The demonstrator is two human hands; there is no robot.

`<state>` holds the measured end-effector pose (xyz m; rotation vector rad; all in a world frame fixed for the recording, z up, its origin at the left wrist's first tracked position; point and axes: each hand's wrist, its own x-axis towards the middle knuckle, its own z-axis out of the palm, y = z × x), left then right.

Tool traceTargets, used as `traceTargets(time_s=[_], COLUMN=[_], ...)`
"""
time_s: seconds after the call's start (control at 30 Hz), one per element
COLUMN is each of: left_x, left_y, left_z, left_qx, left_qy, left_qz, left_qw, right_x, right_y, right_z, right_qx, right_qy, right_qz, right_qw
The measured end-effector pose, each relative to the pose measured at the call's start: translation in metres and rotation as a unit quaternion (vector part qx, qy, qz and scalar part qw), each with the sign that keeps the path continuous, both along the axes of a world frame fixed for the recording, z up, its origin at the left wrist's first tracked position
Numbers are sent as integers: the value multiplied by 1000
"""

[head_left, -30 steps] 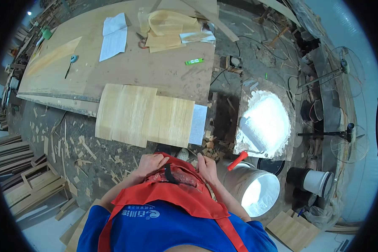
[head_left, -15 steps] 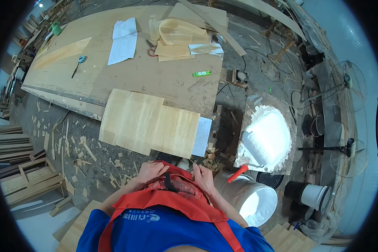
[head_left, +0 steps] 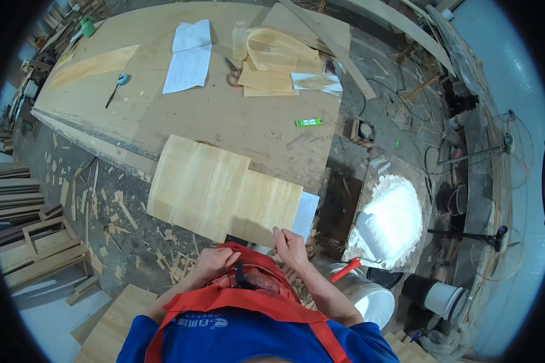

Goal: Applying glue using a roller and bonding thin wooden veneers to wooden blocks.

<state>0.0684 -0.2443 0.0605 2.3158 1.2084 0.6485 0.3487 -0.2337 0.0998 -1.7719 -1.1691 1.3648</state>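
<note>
white txt, logo on shirt

Left hand: curled, it is at the red apron.
Right hand: fingertips at the near edge of the pale wooden sheet, contact not clear.
Red handle: right of the right hand, over the white bucket.
Green level: beyond the right hand, on the table.
</note>
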Motion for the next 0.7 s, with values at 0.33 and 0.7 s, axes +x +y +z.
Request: traceTargets(time_s=[0.33, 0.7], left_x=[-8, -29], left_y=[30, 48], left_z=[6, -6], left_qx=[-112, -238], left_qy=[-25, -56], left_qz=[58, 143], left_qw=[992, 959], right_x=[22, 15], right_y=[139, 367], right_z=[-8, -74], right_qx=[60, 125], right_qy=[-115, -167], right_qz=[66, 88], right_qw=[989, 974])
